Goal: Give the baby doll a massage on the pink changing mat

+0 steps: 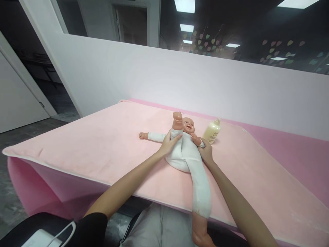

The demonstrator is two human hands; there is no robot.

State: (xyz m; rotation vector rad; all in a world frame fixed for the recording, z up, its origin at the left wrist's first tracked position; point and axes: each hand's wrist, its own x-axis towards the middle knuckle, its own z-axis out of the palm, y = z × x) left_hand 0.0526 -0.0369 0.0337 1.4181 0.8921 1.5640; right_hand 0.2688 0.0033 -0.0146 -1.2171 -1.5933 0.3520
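Observation:
A baby doll [186, 151] with a white cloth body and plastic head, hands and feet lies on its back on the pink table cover. My left hand [168, 143] is wrapped round one of its legs, which is bent up so the foot points toward the head. Its other leg stretches toward me and hangs past the table edge. My right hand [206, 150] is closed round the doll's bent arm, near the wrist; some of my fingers are hidden. The doll's other arm lies straight out to the left.
Just beyond my right hand stands a pale yellow bottle [212, 131], slightly tilted in view. The pink cover [84, 151] spreads over the table and drapes down its front. A white wall [205, 89] with a window above runs behind the table. A white device with a cable [43, 238] is at lower left.

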